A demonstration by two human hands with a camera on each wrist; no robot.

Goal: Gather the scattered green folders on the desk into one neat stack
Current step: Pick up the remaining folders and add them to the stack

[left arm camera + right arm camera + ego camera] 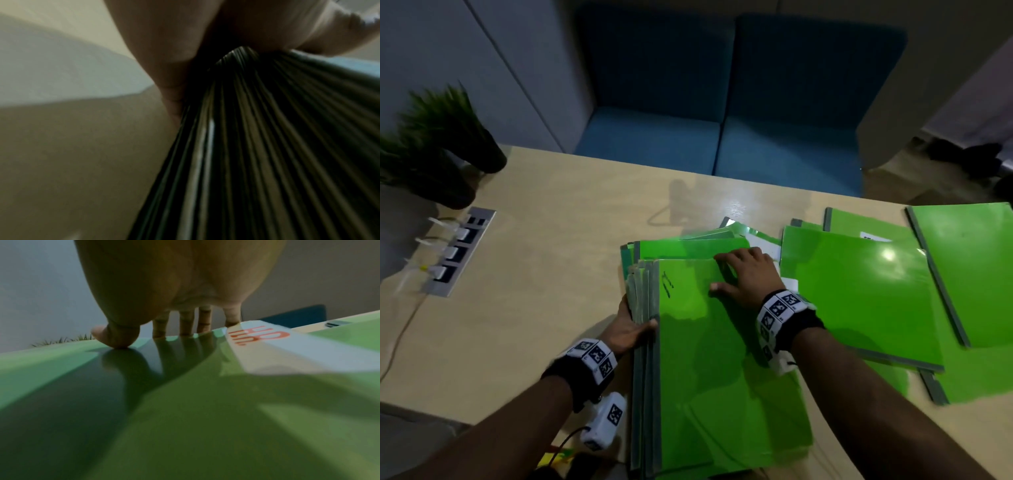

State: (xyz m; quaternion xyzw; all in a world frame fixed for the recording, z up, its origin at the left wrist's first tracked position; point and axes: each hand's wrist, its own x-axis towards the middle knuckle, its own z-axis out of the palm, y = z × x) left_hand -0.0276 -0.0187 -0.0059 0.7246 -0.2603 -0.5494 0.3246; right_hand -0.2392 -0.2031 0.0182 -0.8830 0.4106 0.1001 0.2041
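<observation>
A stack of green folders (722,359) with grey spines lies at the desk's near middle. My left hand (635,325) holds its spine edge, thumb on top and fingers down the side; the left wrist view shows my left hand (185,40) against the layered spines (257,146). My right hand (736,274) rests on the top folder near its far edge. In the right wrist view, the thumb and straight fingers of my right hand (174,288) touch the top folder (185,402). More green folders (859,291) lie overlapped to the right, one (969,267) farthest right.
The pale wooden desk (551,240) has a socket panel (458,250) with plugs and a cable at the left, and dark potted plants (438,137) behind it. A blue sofa (722,120) stands beyond the far edge. A white label with red letters (287,350) lies beside my fingers.
</observation>
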